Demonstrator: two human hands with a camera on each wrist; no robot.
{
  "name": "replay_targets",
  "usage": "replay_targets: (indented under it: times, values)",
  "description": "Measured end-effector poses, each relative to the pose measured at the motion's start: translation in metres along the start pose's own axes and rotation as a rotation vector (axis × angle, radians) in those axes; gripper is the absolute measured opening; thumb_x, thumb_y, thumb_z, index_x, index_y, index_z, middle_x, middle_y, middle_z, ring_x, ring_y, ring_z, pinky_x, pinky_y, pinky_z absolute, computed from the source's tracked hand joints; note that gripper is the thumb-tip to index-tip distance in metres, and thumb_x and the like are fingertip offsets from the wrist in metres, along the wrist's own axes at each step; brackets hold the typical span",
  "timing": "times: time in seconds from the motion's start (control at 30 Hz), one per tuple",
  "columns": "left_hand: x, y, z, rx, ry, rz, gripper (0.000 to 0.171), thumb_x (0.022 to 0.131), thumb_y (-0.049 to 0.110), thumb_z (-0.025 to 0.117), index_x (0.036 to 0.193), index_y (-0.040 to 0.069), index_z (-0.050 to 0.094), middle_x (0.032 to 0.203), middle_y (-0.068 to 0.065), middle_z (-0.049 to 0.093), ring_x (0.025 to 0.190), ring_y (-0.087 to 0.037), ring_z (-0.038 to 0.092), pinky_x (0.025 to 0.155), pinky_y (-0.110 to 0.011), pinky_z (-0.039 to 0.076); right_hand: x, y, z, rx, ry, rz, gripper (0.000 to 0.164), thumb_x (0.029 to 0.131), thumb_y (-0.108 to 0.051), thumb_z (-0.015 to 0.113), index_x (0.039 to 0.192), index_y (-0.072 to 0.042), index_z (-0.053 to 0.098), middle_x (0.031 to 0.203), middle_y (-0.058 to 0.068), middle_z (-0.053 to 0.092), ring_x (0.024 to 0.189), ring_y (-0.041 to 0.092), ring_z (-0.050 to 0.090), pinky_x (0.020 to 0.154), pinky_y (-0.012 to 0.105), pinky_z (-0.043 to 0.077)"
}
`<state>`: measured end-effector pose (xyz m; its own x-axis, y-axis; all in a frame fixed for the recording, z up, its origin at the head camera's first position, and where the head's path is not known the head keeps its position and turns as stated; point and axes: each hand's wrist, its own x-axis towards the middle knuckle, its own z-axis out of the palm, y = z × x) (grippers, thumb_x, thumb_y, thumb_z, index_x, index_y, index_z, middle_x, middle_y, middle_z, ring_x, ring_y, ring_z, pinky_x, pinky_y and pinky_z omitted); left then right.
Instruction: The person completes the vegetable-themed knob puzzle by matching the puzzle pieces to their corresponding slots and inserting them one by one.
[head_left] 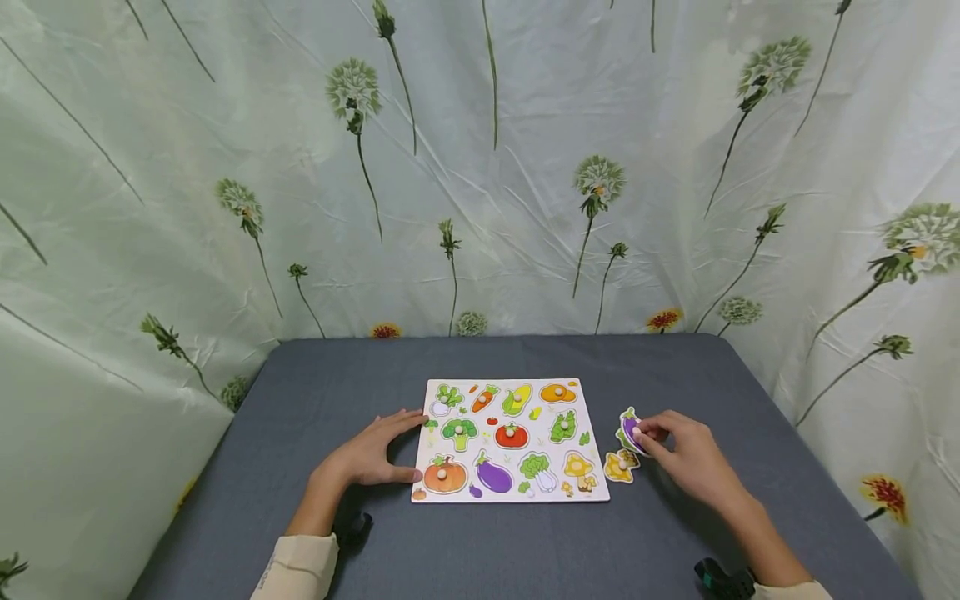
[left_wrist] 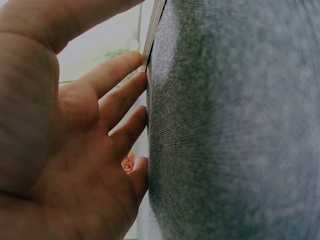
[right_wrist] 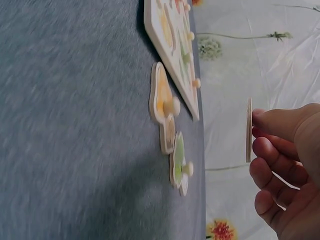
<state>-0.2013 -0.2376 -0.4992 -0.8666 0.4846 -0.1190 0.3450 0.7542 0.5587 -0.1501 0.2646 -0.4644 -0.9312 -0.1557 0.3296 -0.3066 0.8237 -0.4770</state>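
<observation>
My left hand point(head_left: 371, 452) rests at the left edge of a white wooden vegetable peg puzzle board point(head_left: 480, 439), thumb and fingers spread along it. In the left wrist view the fingers point(left_wrist: 120, 75) look nearly straight. My right hand point(head_left: 690, 458) pinches a purple eggplant puzzle piece point(head_left: 632, 429) by its knob, right of the board. That piece point(right_wrist: 249, 131) shows edge-on, raised off the table, in the right wrist view. Beneath it on the table lie a yellow mushroom piece point(right_wrist: 161, 95) and a green-and-white leafy piece point(right_wrist: 178, 160), knobs up.
Knobbed pieces such as the tomato point(head_left: 512, 436) and pumpkin point(head_left: 445, 475) sit in the board. The eggplant picture point(head_left: 494, 473) in the front row shows no knob. A dark grey cloth point(head_left: 480, 550) covers the table; a flowered curtain point(head_left: 480, 183) hangs behind.
</observation>
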Motion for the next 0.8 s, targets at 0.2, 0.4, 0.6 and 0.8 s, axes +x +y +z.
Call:
replay_targets:
  times: [0.2, 0.4, 0.6, 0.8]
  values:
    - [0.001, -0.002, 0.000, -0.002, -0.002, -0.001, 0.093, 0.079, 0.049, 0.084, 0.157, 0.018, 0.044, 0.164, -0.012, 0.040, 0.156, -0.041, 0.026, 0.123, -0.070, 0.013, 0.006, -0.012, 0.008, 0.021, -0.003, -0.022, 0.006, 0.090, -0.012, 0.080, 0.094, -0.014, 0.076, 0.084, -0.009, 0.064, 0.076, 0.002, 0.057, 0.064, 0.023, 0.048]
    - [0.000, -0.002, 0.001, -0.005, -0.009, -0.003, 0.094, 0.078, 0.048, 0.084, 0.157, 0.017, 0.044, 0.164, -0.012, 0.040, 0.156, -0.041, 0.026, 0.123, -0.070, 0.013, 0.010, -0.022, 0.015, 0.043, -0.027, -0.034, 0.006, 0.091, -0.017, 0.080, 0.094, -0.014, 0.076, 0.085, -0.010, 0.063, 0.078, 0.003, 0.055, 0.068, 0.028, 0.050]
    - [0.000, -0.002, 0.001, -0.002, -0.002, 0.004, 0.094, 0.078, 0.049, 0.085, 0.157, 0.018, 0.045, 0.164, -0.012, 0.040, 0.156, -0.041, 0.027, 0.122, -0.070, 0.013, 0.016, -0.032, 0.025, 0.073, -0.078, -0.013, 0.005, 0.092, -0.018, 0.078, 0.097, -0.016, 0.076, 0.087, -0.010, 0.064, 0.080, 0.006, 0.056, 0.070, 0.029, 0.053]
    - [0.001, -0.002, 0.000, -0.002, -0.001, 0.012, 0.094, 0.078, 0.048, 0.084, 0.157, 0.016, 0.045, 0.164, -0.013, 0.040, 0.156, -0.042, 0.027, 0.122, -0.070, 0.014, 0.019, -0.042, 0.035, 0.105, -0.092, -0.050, 0.005, 0.093, -0.019, 0.078, 0.098, -0.016, 0.076, 0.087, -0.011, 0.064, 0.078, 0.003, 0.056, 0.066, 0.024, 0.050]
